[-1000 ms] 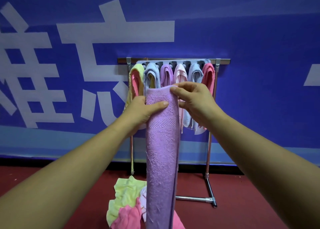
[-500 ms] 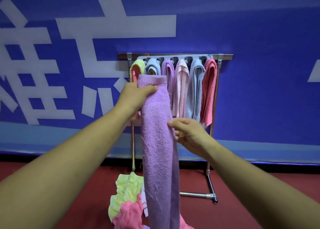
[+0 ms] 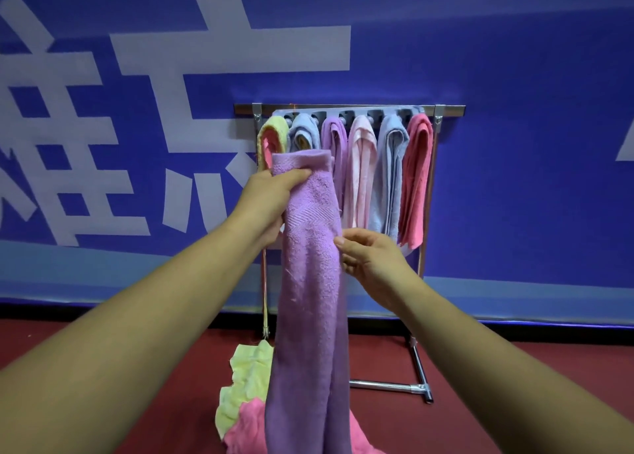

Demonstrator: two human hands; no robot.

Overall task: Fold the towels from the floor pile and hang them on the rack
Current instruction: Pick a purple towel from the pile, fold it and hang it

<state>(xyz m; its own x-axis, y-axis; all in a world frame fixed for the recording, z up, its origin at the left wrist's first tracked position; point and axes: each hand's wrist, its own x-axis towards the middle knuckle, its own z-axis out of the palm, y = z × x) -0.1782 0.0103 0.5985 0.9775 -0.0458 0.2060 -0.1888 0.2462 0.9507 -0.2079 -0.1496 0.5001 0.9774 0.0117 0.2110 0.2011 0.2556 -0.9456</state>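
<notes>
Two hands are holding a long folded purple towel [image 3: 308, 299] up in front of the rack [image 3: 446, 109]. The left hand [image 3: 271, 196] is gripping it just under its top edge, fingers curled round the cloth. The right hand [image 3: 372, 258] is pinching its right edge lower down. Six towels [image 3: 360, 165] are hanging on the rack, and a yellow and pink pile [image 3: 245, 385] is lying on the floor [image 3: 480, 402].

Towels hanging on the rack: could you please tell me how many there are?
6, left to right on the rack: yellow towel, blue towel, purple towel, pale pink towel, grey towel, coral towel. The held towel may hide more.
</notes>
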